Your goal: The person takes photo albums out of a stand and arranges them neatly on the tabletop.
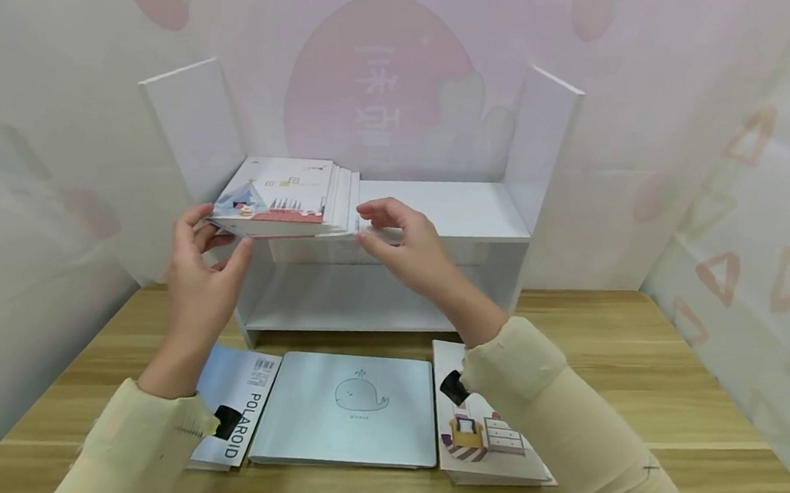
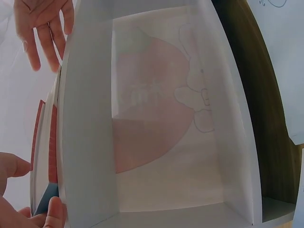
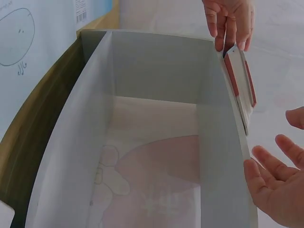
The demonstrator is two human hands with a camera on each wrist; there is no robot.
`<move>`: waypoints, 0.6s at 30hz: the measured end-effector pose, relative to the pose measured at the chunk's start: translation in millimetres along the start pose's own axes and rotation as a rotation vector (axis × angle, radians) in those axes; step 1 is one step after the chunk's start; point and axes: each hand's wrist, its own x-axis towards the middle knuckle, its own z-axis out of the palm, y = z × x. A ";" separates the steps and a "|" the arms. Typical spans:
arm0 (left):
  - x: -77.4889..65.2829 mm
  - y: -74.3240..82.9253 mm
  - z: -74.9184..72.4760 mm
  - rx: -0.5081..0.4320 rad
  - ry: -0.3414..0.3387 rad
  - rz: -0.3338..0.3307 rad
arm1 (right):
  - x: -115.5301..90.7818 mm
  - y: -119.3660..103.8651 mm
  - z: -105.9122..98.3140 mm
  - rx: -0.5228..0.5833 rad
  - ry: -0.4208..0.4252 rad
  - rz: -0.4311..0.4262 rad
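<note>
A book [image 1: 279, 184] with a tent picture on its white cover lies flat at the left of the white shelf's upper board [image 1: 458, 207]. Beneath it, more thin white books [image 1: 346, 204] are fanned out to the right. My left hand [image 1: 204, 281] grips the near left corner of the books, thumb on one side and fingers on the other. At their right end is my right hand [image 1: 408, 238], its relaxed fingers apart with nothing between them. In the right wrist view, this right hand [image 3: 280, 175] is beside the board's edge, a little away from the red-edged book [image 3: 242, 85].
On the wooden table [image 1: 601, 385], in front of the shelf, lie a POLAROID book [image 1: 255, 373], a pale blue whale-cover book [image 1: 353, 428] and a book with a furniture picture [image 1: 487, 440]. Upright side panels [image 1: 547, 142] flank the upper board. Printed cloth hangs behind.
</note>
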 end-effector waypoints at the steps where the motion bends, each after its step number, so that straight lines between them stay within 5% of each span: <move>1: 0.2 0.4 0.2 -0.004 0.001 0.001 | 1.2 -1.0 2.0 -0.003 -0.011 0.015; 18: 1.4 5.8 10.2 -0.132 0.085 -0.012 | 10.0 2.3 22.2 -0.026 -0.106 0.052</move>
